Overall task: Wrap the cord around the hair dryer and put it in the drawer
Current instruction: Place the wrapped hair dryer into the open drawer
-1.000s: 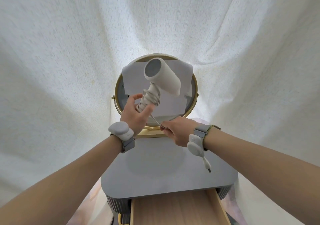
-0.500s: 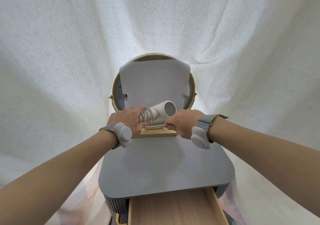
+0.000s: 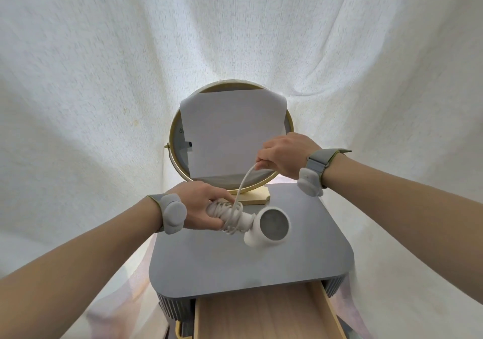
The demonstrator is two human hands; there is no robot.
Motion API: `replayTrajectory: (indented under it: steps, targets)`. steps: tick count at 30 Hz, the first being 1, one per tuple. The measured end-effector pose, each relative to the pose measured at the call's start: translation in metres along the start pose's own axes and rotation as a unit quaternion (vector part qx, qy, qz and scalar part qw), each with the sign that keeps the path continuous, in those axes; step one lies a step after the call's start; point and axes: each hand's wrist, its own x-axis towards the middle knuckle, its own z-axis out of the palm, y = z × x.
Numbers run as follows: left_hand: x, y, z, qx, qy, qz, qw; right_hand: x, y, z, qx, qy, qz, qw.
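Note:
My left hand (image 3: 200, 209) grips the handle of the white hair dryer (image 3: 264, 227), which lies sideways above the grey table top with its round grille facing me. Several turns of white cord (image 3: 231, 214) are wound around the handle. A free length of that cord rises in an arc to my right hand (image 3: 283, 157), which pinches it above and to the right of the dryer. The open wooden drawer (image 3: 264, 312) shows at the bottom edge, below the dryer; nothing shows inside it.
A grey rounded table (image 3: 300, 263) holds a round gold-framed mirror (image 3: 173, 140) on a wooden base at its back, its glass covered by white paper. White cloth hangs all around. Both my wrists wear bands with grey pods.
The dryer has come down and toward me, away from the mirror, now over the table's middle. My right hand has lifted up and to the right, drawing the cord taut.

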Motion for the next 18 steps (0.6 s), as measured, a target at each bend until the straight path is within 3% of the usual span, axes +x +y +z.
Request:
replayTrajectory:
  steps: [4, 7, 12, 18]
  targets:
    - [-0.005, 0.011, -0.003, -0.083, -0.015, 0.042, 0.996, -0.003, 0.007, 0.007, 0.027, 0.016, 0.022, 0.999]
    - [-0.010, 0.017, -0.008, -0.210, -0.037, 0.063, 0.975, -0.006, 0.010, 0.011, 0.067, -0.002, 0.058, 0.996]
    - [-0.017, 0.024, -0.022, -0.468, -0.031, 0.051, 0.882, -0.013, 0.019, 0.021, 0.143, -0.026, 0.118, 0.982]
    - [-0.015, 0.021, -0.025, -0.567, 0.010, 0.082, 0.819, -0.016, 0.012, 0.010, 0.158, -0.095, 0.183, 0.966]
